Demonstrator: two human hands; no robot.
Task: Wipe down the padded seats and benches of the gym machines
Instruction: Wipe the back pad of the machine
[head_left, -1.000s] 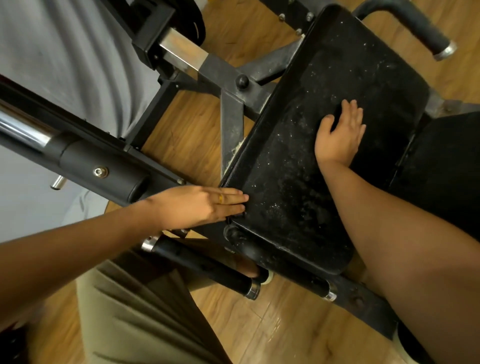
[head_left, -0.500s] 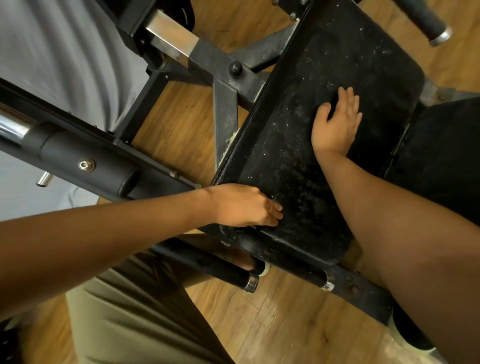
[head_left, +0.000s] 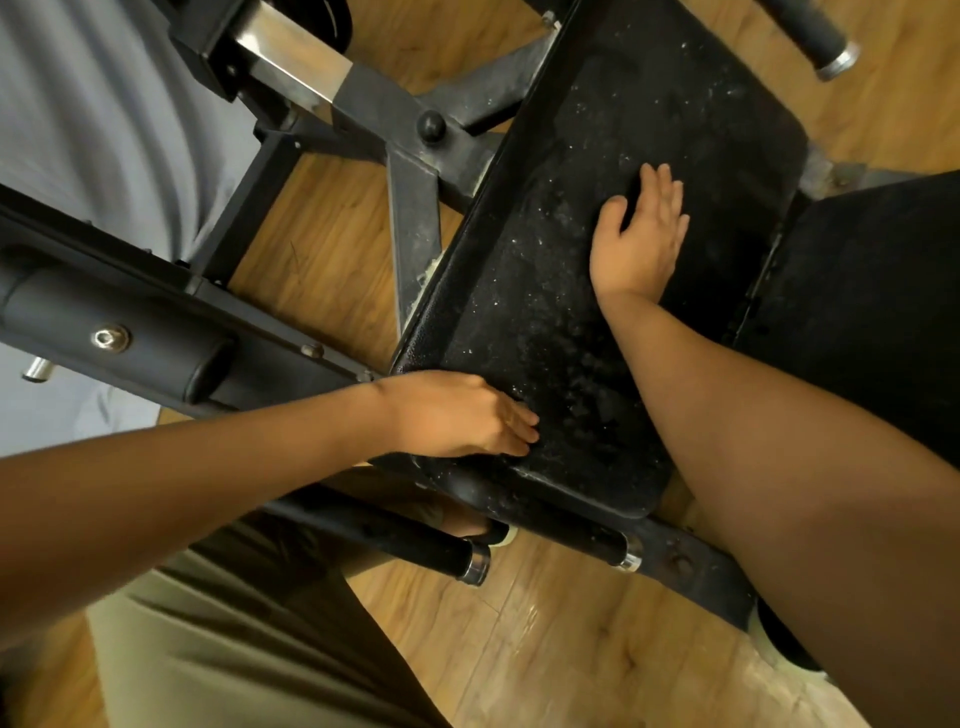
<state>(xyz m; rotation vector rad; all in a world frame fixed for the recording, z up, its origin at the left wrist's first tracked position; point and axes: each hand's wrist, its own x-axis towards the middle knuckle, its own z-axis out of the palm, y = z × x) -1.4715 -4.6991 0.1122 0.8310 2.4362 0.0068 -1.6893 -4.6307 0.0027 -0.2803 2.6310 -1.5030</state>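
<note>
A black padded seat (head_left: 566, 249) speckled with white dust fills the middle of the head view. My right hand (head_left: 640, 236) lies flat on the pad's far half, fingers straight and together, holding nothing. My left hand (head_left: 460, 414) rests on the pad's near left corner, fingers extended over the surface with a ring showing. No cloth is visible under either hand. A second black pad (head_left: 872, 291) sits to the right, partly hidden by my right forearm.
The grey steel frame (head_left: 415, 171) and a chrome-and-black bar (head_left: 156, 343) cross the left side. Black foam roller handles (head_left: 415, 545) stick out below the seat, another (head_left: 810, 31) at top right. Wooden floor (head_left: 545, 639) lies underneath; my olive trouser leg (head_left: 234, 649) is at bottom left.
My left hand slid from the seat's left edge onto its near corner. My right hand stayed flat on the pad.
</note>
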